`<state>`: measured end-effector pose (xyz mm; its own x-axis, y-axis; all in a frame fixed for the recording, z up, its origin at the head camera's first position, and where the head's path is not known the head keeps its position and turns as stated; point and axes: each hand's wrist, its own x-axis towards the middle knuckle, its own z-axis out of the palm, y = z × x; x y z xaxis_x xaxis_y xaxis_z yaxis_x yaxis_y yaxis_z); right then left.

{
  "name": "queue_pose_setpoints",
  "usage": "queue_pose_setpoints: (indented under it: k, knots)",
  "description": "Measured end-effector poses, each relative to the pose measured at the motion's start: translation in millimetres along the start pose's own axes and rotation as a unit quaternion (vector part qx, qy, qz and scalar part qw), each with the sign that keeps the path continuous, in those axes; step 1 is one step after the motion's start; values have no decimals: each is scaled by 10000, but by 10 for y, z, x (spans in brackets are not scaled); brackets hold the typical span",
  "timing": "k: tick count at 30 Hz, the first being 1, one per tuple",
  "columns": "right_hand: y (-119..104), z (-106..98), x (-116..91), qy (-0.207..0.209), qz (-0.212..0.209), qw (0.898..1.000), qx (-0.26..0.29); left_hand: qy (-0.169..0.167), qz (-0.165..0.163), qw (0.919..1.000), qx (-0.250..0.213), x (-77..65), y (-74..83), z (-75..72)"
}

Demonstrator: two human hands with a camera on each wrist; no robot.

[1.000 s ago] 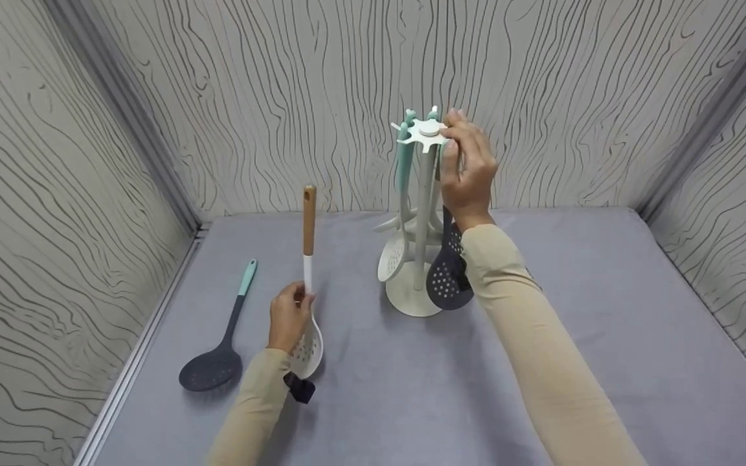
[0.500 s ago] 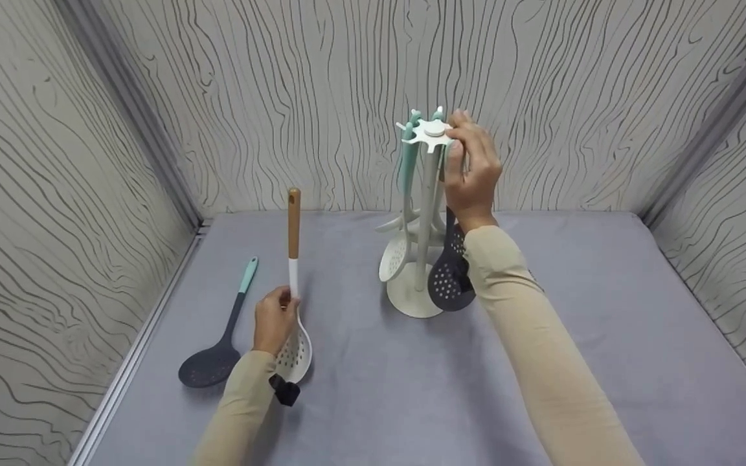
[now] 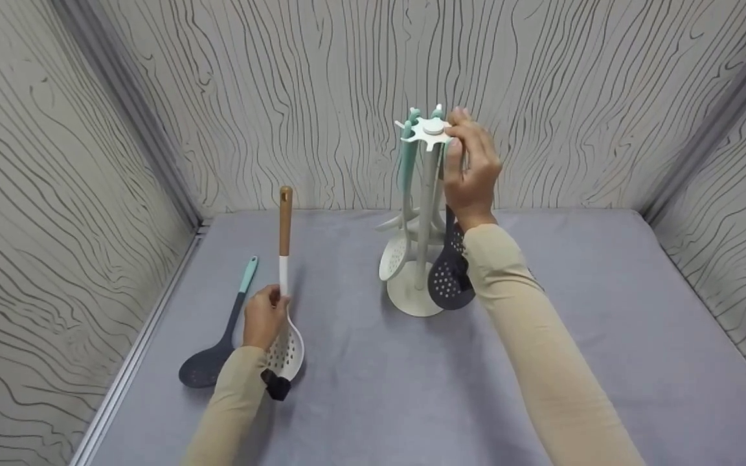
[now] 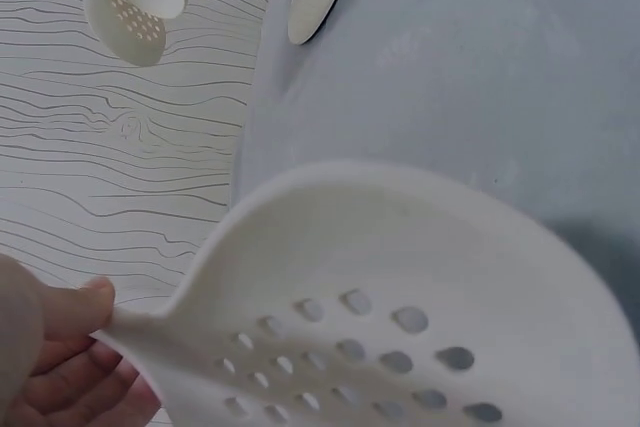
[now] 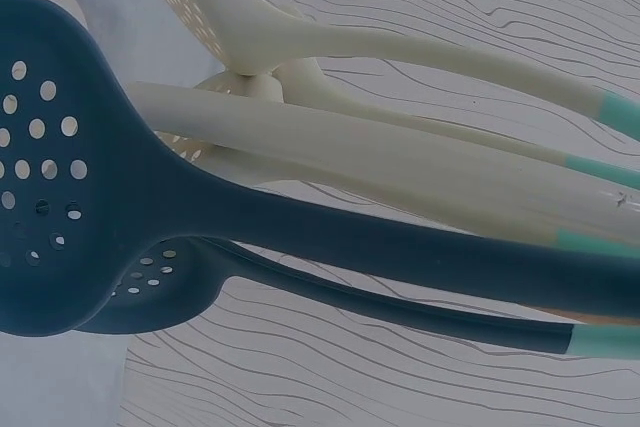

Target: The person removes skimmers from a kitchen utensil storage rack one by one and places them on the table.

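Left hand point(image 3: 263, 320) pinched wood-handled white skimmer point(image 3: 283, 277) at neck, lower left; right hand point(image 3: 472, 169) at utensil stand point(image 3: 425, 220), upper centre, grip undeterminable. Judged: sideways push risked toppling stand.

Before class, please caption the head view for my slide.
Left hand holding a white skimmer, right hand at the utensil rack, teal-handled skimmer lying farther left.

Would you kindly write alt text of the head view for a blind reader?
A person's left grip holds a white slotted spoon with its wooden handle up; the right grip touches the top of a white rack hung with utensils. A dark mint-handled spoon lies at left on gray cloth.
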<state>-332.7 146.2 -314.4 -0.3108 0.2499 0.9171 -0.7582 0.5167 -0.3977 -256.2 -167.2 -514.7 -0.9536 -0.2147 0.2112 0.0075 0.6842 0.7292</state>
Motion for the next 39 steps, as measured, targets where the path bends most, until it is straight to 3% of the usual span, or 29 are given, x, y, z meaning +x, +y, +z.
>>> queue_pose_setpoints:
  k: [9,18,31,39]
  knots:
    - [-13,21,-3,18,-84,10000,-18,32,205,9996,186,39,-56,-45]
    - [-4,32,-4,32,-49,9999,-102,-148,-19,9993,353,82,-90,-74]
    - [-11,21,1,60,-56,9999,-61,-456,-711,9950,535,104,-169,-108]
    - [-1,6,-7,68,-47,9999,-83,-354,-632,9947,735,94,-173,-39]
